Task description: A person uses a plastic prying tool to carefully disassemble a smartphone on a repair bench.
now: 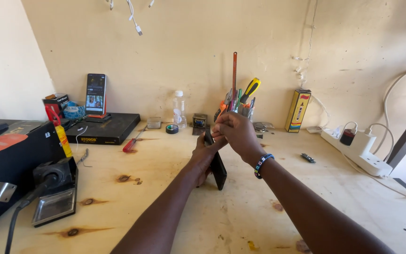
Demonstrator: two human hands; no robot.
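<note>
Both hands grip a thin black rectangular phone (218, 167) stood on edge above the pale wooden counter (175, 188): left hand (206, 153) wrapped round its side, right hand (236, 131) pinched closed at its top edge; it looks still unopened

A black smartphone (218, 168) stands on its lower end on the pale wooden workbench (165, 188), tilted and seen nearly edge-on, so it shows as a thin dark slab. The left hand (204, 153) clasps it from behind along its middle. The right hand (237, 132) is closed over its top end, hiding that part.
</note>
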